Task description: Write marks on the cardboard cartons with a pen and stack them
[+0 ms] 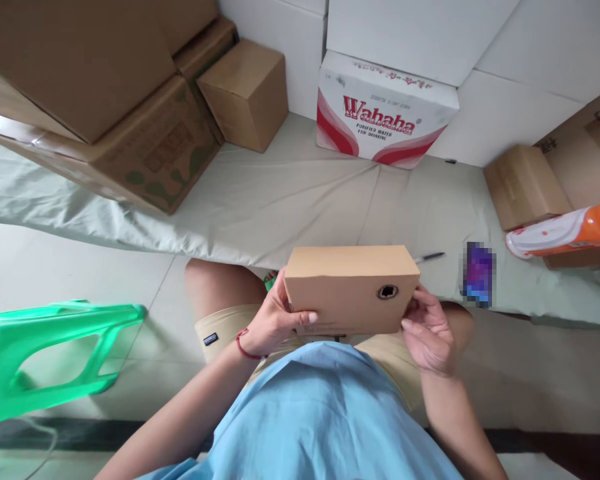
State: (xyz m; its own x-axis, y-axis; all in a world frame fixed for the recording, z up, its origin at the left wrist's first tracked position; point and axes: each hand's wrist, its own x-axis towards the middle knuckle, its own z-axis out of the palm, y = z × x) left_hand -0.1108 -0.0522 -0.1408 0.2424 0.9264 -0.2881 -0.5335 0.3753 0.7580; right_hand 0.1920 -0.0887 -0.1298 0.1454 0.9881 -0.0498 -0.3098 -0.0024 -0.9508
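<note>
A small brown cardboard box (345, 303) is held up over my lap, close to the edge of the covered surface. Its near face has a dark-rimmed hole (387, 292) toward the right. My left hand (275, 317) grips the box's left end, thumb lying on the near face and the other fingers mostly hidden behind. On the opposite end, my right hand (430, 330) is closed at the lower right corner, with thumb and fingers against the cardboard. Just behind the box's right side lies a pen (430, 257) on the pale cloth.
Pale cloth (300, 193) covers the long surface ahead. On it stand a Wahaha water carton (380, 113), several brown boxes (250, 93) and an orange-and-white bottle (565, 230). A blurred-out phone-like item (479, 275) lies at right. A green plastic stool (55, 353) stands on the floor at left.
</note>
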